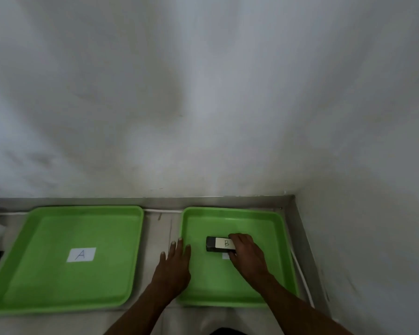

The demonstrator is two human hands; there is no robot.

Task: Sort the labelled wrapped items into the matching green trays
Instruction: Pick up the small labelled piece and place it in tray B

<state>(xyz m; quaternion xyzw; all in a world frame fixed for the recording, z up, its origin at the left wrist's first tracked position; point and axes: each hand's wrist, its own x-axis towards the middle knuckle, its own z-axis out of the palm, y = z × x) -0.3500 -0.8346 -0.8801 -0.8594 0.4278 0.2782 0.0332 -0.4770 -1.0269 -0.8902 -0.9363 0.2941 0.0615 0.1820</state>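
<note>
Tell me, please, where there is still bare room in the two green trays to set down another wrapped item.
Tray A is bare all around its paper label. The right tray is free along its far wall; its middle is crowded by the B item and right hand.

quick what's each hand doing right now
Left hand: open, flat on the right tray's left rim, holding nothing.
Right hand: closed on the B-labelled item inside that tray.

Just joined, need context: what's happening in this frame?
A person is sorting at a steel counter. The right hand grips a dark wrapped block with a white "B" label inside the right green plastic tray, over a partly hidden white label. The left hand rests flat on that tray's left rim. The left green plastic tray marked "A" holds no item.
</note>
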